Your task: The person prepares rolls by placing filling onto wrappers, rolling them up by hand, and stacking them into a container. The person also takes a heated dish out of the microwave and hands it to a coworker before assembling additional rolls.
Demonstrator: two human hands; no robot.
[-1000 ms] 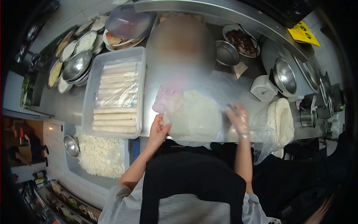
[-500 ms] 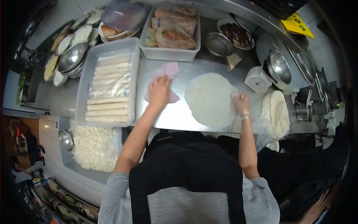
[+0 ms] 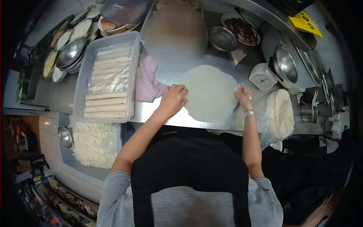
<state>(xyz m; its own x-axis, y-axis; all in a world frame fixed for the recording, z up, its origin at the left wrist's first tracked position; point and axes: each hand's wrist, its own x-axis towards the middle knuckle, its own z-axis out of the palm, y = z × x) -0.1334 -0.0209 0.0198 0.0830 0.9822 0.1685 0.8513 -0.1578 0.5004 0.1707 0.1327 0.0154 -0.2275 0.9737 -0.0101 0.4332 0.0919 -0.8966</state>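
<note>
A round, thin white sheet [image 3: 210, 94] lies flat on the steel counter in front of me. My left hand [image 3: 174, 100] rests at its left edge with the fingers spread a little, holding nothing. At the sheet's right edge is my right hand [image 3: 244, 96] in a clear glove, its fingers curled; whether they pinch the edge is blurred. A crumpled pink cloth [image 3: 146, 81] lies left of my left hand, beside a plastic tub [image 3: 135, 75] of white rolls [image 3: 107, 101]. Folded white sheets [image 3: 280, 115] in clear plastic sit to the right.
Behind the sheet are a metal bowl [image 3: 223, 38], a plate of dark food [image 3: 241, 28] and a white scale [image 3: 262, 77]. A blurred round area covers the back middle. Rice [image 3: 92, 145] fills a bin at lower left. A co-worker's hand [image 3: 321, 212] shows at lower right.
My left hand has moved right, off the pink cloth, to the sheet's left edge. The cloth now lies further left, against the tub. My right hand stays by the sheet's right edge.
</note>
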